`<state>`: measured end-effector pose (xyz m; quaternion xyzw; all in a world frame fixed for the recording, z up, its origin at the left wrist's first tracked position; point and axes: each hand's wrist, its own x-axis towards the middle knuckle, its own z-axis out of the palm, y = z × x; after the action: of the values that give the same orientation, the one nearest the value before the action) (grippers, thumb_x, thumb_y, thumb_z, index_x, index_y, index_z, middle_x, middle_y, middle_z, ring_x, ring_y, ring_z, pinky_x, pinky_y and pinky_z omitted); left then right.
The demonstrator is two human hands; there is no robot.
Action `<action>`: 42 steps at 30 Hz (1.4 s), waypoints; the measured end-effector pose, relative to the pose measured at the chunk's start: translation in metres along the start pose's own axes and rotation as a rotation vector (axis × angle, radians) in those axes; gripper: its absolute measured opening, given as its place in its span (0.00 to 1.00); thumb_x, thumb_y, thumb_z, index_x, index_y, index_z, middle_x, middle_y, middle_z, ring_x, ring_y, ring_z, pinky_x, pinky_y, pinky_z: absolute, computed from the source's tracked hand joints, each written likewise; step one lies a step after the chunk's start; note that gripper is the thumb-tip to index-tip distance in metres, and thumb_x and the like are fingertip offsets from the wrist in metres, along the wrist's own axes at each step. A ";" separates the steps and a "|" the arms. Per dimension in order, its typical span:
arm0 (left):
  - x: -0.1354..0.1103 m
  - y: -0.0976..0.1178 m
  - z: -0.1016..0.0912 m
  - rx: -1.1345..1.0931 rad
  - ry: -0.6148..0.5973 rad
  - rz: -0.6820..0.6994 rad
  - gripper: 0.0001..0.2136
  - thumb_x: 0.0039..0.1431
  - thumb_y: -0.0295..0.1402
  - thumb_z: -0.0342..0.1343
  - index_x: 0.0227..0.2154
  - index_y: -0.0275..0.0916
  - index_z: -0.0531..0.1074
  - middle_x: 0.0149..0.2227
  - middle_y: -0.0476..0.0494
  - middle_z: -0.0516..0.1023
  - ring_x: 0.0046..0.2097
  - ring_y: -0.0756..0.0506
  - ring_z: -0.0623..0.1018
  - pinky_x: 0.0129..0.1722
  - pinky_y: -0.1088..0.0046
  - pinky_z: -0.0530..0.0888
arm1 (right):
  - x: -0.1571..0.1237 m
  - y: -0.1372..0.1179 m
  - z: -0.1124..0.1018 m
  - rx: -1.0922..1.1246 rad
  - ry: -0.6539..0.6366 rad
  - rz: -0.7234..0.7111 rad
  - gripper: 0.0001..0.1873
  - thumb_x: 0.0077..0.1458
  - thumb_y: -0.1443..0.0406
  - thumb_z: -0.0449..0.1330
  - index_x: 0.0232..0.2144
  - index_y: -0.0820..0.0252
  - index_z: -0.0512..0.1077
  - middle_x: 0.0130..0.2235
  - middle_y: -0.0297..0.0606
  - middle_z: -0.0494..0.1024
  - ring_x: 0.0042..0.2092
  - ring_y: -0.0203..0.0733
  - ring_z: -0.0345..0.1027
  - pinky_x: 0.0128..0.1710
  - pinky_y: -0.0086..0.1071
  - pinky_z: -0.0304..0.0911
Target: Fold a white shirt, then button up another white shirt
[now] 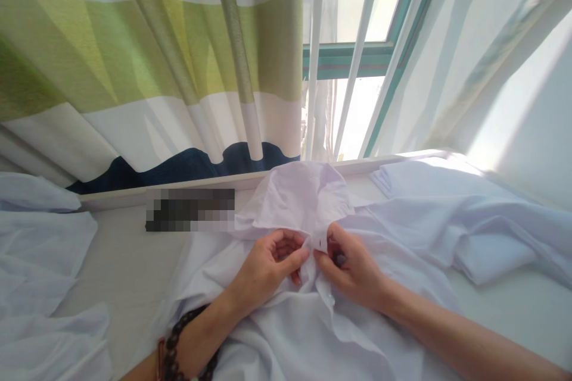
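Note:
A white collared shirt (pixel 308 202) lies spread on the white surface in front of me, its collar pointing away. My left hand (pixel 281 253) pinches one front edge between thumb and fingers. Just to its right, my right hand (pixel 351 256) grips the other front edge, the placket (pixel 320 243), where a small dark buttonhole slit shows. Only a narrow gap separates the two hands, below the collar. A pale button (pixel 330 299) sits lower on the front edge. Whether a button is between my fingers is hidden. Dark beads circle my left wrist.
More white cloth lies at the left (pixel 40 262), and a folded white garment (pixel 487 250) rests at the right. A blurred-out dark object (pixel 190 209) is beside the collar. Behind stand a green-and-white curtain (pixel 156 47), white bars (pixel 353 65) and a window.

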<state>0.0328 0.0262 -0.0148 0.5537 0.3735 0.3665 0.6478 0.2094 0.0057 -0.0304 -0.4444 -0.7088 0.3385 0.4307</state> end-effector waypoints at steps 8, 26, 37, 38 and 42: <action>-0.002 0.006 0.000 -0.026 -0.003 0.006 0.14 0.51 0.39 0.64 0.32 0.36 0.66 0.25 0.53 0.71 0.20 0.54 0.72 0.19 0.79 0.72 | 0.001 -0.004 -0.003 -0.118 -0.055 -0.017 0.12 0.58 0.63 0.52 0.24 0.56 0.54 0.21 0.27 0.62 0.22 0.31 0.53 0.22 0.27 0.49; -0.003 0.000 -0.001 0.081 0.037 0.046 0.11 0.53 0.34 0.62 0.38 0.35 0.72 0.28 0.50 0.76 0.28 0.51 0.75 0.32 0.77 0.73 | 0.004 -0.002 -0.005 -0.052 -0.102 0.076 0.15 0.57 0.59 0.51 0.21 0.57 0.57 0.19 0.30 0.65 0.22 0.32 0.56 0.21 0.27 0.51; -0.004 0.001 -0.002 0.170 0.078 0.112 0.07 0.53 0.36 0.63 0.32 0.37 0.76 0.28 0.49 0.76 0.26 0.52 0.73 0.29 0.78 0.72 | 0.005 -0.004 -0.006 -0.018 -0.176 0.062 0.19 0.61 0.60 0.47 0.19 0.57 0.60 0.19 0.31 0.65 0.22 0.33 0.58 0.22 0.28 0.55; -0.003 0.001 -0.002 0.170 0.076 0.109 0.08 0.52 0.36 0.63 0.32 0.37 0.76 0.28 0.49 0.76 0.26 0.52 0.73 0.29 0.78 0.72 | 0.005 -0.004 -0.006 -0.039 -0.174 0.055 0.19 0.61 0.60 0.47 0.18 0.57 0.59 0.19 0.31 0.65 0.22 0.33 0.58 0.22 0.28 0.54; -0.002 0.000 -0.002 0.141 0.067 0.087 0.10 0.51 0.37 0.64 0.32 0.36 0.76 0.29 0.48 0.76 0.26 0.52 0.73 0.28 0.78 0.72 | 0.005 -0.003 -0.006 -0.122 -0.163 0.028 0.20 0.61 0.59 0.46 0.18 0.57 0.54 0.18 0.29 0.60 0.22 0.32 0.53 0.22 0.28 0.50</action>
<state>0.0303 0.0256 -0.0148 0.6011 0.3952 0.3853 0.5780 0.2128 0.0103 -0.0242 -0.4508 -0.7545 0.3358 0.3389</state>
